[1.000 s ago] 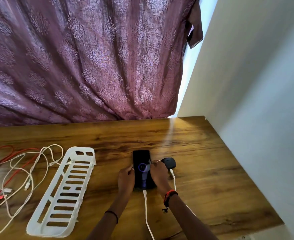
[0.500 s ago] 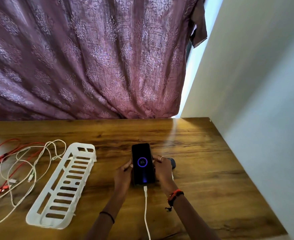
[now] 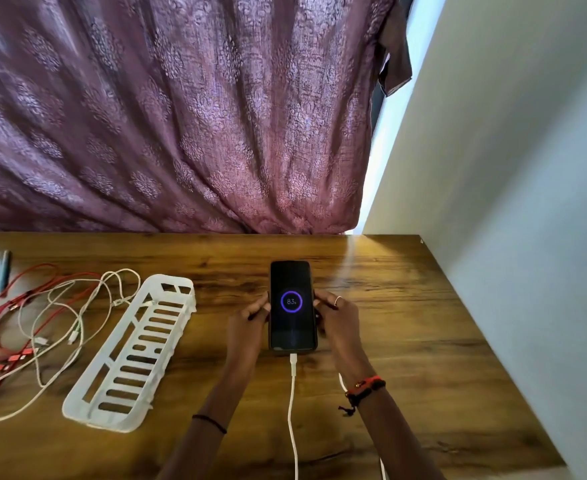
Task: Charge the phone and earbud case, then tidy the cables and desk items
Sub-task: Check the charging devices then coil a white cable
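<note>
Far left there's a tangle of red and white cables [image 3: 39,327] on the desk [image 3: 423,341], then the white slotted tray [image 3: 133,355] next to it. My left hand [image 3: 247,323] pinches the phone [image 3: 292,306] by its left edge, my right hand [image 3: 337,320] by its right. Screen says 83, white charging cable [image 3: 292,410] plugged into the bottom.

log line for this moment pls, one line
step: charging phone | phone: flat on desk, white cable plugged in, screen shows 83 | left hand, right hand: gripping phone's sides | loose cables: untidied
</note>
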